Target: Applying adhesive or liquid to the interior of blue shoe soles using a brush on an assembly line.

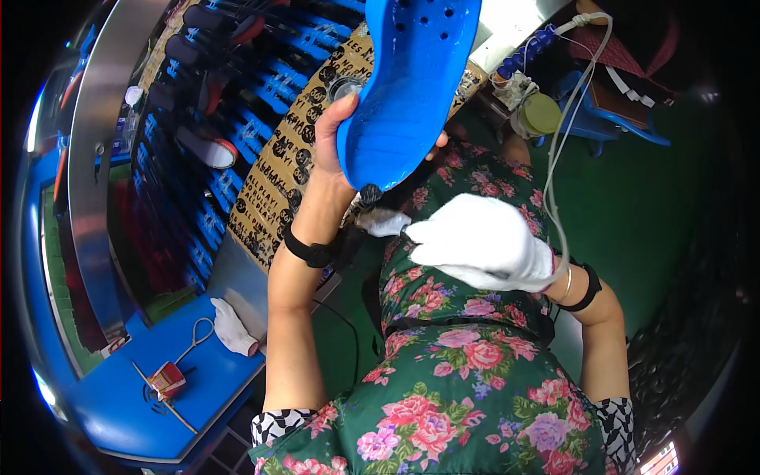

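Observation:
My bare left hand point(331, 138) grips the edges of a blue foam shoe sole point(404, 115), held up at the top middle. The sole has several round holes in its upper part and a wet-looking sheen. In a white knit glove, my right hand point(479, 241) is closed below and right of the sole. Its fingers pinch a small tool with a pale, brush-like head point(383, 222) and a dark part at the fingertips. Most of that tool is hidden or blurred. A small black lump point(370, 193) shows at the sole's lower end, close to the tool's head.
Several shoes hang or sit on a blue rack point(229, 119) at left, behind a metal post point(99, 142). Printed cardboard point(273, 170) covers the bench. A loose white glove point(232, 327) and red box point(168, 380) lie on blue surface. A cable point(560, 222) hangs right.

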A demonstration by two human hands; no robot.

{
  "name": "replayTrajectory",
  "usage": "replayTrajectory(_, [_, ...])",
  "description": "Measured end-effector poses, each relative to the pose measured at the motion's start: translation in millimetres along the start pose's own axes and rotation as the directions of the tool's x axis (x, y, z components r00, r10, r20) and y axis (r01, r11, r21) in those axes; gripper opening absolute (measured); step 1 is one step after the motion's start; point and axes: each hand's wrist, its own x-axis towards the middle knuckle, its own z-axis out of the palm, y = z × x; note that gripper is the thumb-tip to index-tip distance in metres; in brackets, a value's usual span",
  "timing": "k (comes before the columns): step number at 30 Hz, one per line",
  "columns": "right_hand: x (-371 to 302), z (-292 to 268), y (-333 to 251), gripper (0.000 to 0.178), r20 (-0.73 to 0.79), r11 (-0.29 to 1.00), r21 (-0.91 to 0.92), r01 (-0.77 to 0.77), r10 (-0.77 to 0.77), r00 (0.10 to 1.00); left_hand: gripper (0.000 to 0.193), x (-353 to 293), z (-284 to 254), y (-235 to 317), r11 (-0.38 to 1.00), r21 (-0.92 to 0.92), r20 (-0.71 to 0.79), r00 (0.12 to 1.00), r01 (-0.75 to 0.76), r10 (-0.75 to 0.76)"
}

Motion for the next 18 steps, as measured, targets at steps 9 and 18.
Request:
replayTrajectory(9, [16.0,-6.0,-3.8,0.020,-0.096,0.980,0.099,-0.176,0.185,0.978,0.099,12.2,-4.7,-5.0,0.981,-0.180,0.070,0.994,-0.068,0.082])
replayTrajectory(18, [25.5,-26.5,12.3,0.021,-0.086,0.708,0.521,-0.477,0.599,0.796,0.091,-3.8,0.9,-23.1,0.940,-0.323,-0.174,0.983,-0.108,0.053])
